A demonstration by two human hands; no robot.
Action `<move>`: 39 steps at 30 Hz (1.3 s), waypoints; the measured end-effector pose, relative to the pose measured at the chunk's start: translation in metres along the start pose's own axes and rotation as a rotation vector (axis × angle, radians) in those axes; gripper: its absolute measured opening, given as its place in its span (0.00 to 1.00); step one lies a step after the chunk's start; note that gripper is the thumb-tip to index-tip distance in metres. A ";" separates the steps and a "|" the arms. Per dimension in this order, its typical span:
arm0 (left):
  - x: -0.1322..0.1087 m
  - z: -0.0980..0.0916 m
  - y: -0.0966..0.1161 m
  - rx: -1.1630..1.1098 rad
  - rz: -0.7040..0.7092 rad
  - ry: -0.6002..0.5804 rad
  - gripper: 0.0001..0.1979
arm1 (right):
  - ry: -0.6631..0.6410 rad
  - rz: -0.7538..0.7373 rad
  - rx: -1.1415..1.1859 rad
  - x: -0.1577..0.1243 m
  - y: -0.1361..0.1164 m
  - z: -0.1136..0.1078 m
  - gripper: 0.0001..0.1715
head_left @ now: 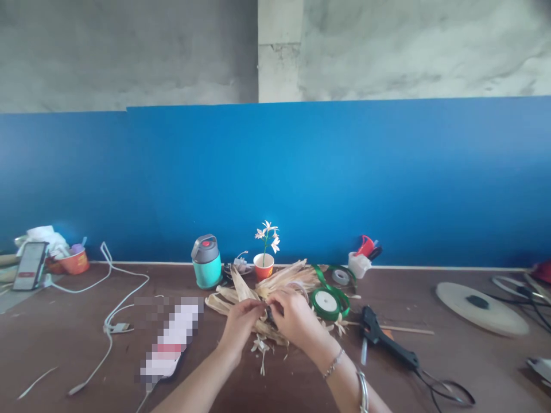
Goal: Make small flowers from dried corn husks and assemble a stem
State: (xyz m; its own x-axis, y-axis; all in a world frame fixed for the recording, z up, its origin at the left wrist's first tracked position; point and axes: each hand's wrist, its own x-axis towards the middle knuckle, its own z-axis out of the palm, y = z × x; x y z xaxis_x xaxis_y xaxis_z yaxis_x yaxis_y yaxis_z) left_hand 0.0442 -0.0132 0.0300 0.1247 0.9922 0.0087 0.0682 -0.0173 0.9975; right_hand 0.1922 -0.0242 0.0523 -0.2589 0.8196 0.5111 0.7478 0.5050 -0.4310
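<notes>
Now, left hand (pixel 242 324) and right hand (pixel 295 315): you're holding them together, curled inward; I cannot tell what they're pinching.
Husks (pixel 289 278): spreading beneath them, toward your one o'clock.
Flower stem (pixel 266 244): standing in the cup (pixel 264 271) at twelve, apparently finished.
Loose flower (pixel 260 345): lying at six, apparently waiting unattached, so your work is looking partway.

Soft, diffuse light with slightly hazy detail

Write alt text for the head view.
A person's left hand and right hand, close together over dried corn husks on a brown table; what they hold is unclear. Behind stands a red paper cup with a white-flowered stem; to the right, a green ribbon spool and black glue gun.
</notes>
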 end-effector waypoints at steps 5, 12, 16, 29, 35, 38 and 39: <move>0.007 0.017 -0.003 -0.109 -0.092 -0.004 0.10 | -0.006 -0.023 0.004 -0.006 0.016 0.002 0.09; 0.012 0.028 -0.008 0.073 0.078 0.026 0.11 | 0.025 -0.045 -0.040 -0.011 0.023 -0.006 0.09; 0.012 0.023 -0.007 0.077 0.103 0.025 0.12 | 0.028 -0.045 -0.053 -0.010 0.020 -0.007 0.09; 0.019 0.011 -0.007 0.038 0.203 -0.100 0.15 | 0.115 -0.005 0.005 -0.008 0.018 -0.020 0.08; 0.014 0.010 0.003 0.147 0.282 -0.087 0.11 | 0.122 0.020 0.060 -0.007 0.019 -0.020 0.08; 0.015 0.013 0.002 0.088 0.299 -0.006 0.10 | 0.127 0.058 0.135 -0.006 0.017 -0.018 0.07; 0.015 0.014 0.001 0.047 0.302 0.005 0.10 | 0.123 0.081 0.168 -0.006 0.016 -0.017 0.07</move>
State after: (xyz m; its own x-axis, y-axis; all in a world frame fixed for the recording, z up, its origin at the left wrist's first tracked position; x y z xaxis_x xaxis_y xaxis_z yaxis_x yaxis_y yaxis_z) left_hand 0.0599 -0.0003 0.0297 0.1413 0.9419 0.3047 0.0749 -0.3171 0.9454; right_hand 0.2164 -0.0256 0.0548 -0.1176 0.8253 0.5523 0.6482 0.4851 -0.5869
